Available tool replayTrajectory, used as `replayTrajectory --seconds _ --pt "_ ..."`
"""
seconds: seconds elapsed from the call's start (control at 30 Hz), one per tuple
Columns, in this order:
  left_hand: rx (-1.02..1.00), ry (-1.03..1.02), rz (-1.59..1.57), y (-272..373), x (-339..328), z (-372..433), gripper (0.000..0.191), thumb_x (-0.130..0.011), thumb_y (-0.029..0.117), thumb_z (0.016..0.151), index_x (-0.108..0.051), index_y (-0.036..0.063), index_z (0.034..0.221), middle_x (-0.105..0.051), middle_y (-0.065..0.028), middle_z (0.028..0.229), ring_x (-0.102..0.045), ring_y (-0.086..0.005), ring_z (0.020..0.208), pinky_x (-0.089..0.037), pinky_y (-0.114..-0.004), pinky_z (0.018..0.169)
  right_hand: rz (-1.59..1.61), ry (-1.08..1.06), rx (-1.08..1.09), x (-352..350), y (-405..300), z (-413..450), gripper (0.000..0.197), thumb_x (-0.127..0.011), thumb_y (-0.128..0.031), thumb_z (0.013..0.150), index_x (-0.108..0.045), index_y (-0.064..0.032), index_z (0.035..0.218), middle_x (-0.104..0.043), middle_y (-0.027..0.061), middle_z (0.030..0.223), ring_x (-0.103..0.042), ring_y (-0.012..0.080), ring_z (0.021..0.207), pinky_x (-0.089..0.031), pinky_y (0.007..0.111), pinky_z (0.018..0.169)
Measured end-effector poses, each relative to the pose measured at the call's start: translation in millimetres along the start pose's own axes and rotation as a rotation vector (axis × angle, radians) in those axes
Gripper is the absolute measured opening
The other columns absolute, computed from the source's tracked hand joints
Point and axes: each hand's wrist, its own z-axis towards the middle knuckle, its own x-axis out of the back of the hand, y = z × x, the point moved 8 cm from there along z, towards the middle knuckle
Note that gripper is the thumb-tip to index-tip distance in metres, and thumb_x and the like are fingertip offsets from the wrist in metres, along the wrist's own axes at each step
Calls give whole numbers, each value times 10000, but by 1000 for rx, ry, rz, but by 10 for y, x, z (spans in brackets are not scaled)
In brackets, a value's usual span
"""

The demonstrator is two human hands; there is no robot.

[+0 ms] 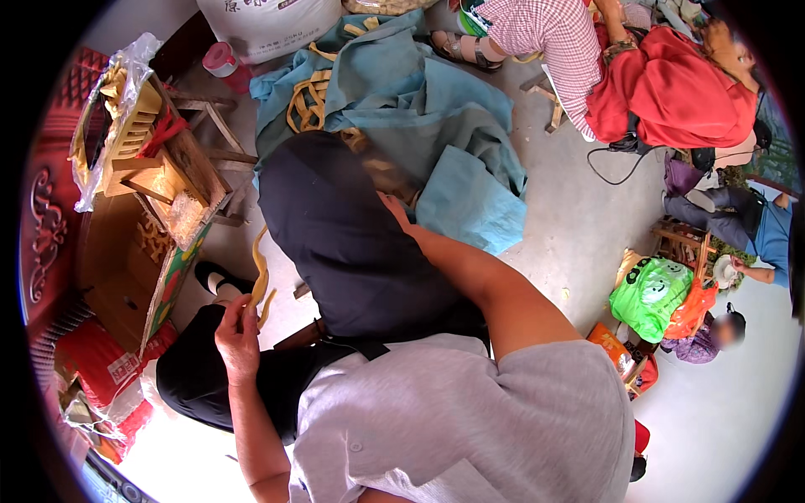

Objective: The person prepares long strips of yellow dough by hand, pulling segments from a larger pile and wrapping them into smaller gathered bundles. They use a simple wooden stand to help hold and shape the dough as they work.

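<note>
My left hand [239,339] is raised above my left thigh. Its fingers pinch a long yellowish-tan strip [260,267], which sticks up past the fingertips with a short end curling beside it. On the far side of my bent knee, my right hand [396,210] reaches down to a blue cloth [434,94] spread on the floor. The knee and shadow hide its fingertips, so I cannot tell if they grip anything. More tan strips [308,104] lie in loops on the cloth. Brown pieces [383,166], partly covered, show close to my right hand.
At left, a wooden stand [179,166] carries a slatted tan rack [135,126] beside a cardboard box [104,245] with pieces inside. A white sack [270,28] and pink lidded container [220,60] stand beyond the cloth. Seated people and a green bag [651,295] are at right.
</note>
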Motion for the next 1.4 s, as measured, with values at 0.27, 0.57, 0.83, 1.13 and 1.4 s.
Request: replayTrajectory --seconds 0.27,0.57,0.83,1.13,1.4 --pt "-39 22 -45 152 7 -22 203 -598 48 880 -634 -3 1072 -607 -19 756 -515 -57 622 -424 -204 573 90 -335 16 -224 370 231 352 -469 -285 911 -561 -66 1170 -581 209 1159 -559 369 1074 -436 438 912" --pt "-374 -80 -249 1045 250 -53 237 -567 -39 863 -601 -5 1095 -663 -66 840 -574 -110 662 -475 -232 616 653 511 316 2417 -2044 355 197 -521 -57 947 -594 -1 1121 -649 67 993 -600 111 816 -498 240 740" --pt "-449 -66 -368 1617 597 -49 289 -662 44 855 -573 7 1128 -624 -41 896 -555 -76 778 -477 -250 689 353 -383 551 1773 -3723 -78 222 -686 -150 855 -632 -10 1018 -626 49 785 -558 97 669 -470 239 619" --pt "-113 -226 -127 717 767 228 235 -591 247 918 -618 13 920 -505 -2 633 -470 -92 612 -410 -263 578 2 175 605 2344 -3396 665 100 -677 -151 796 -641 -81 857 -632 67 771 -609 260 718 -458 363 643" --pt "-220 -382 -245 951 624 467 524 -452 517 946 -636 27 940 -479 12 586 -419 -68 558 -354 -230 525 -276 399 810 1928 -3845 605 269 -638 -121 802 -600 -71 1063 -590 115 1109 -570 289 1013 -399 396 894"
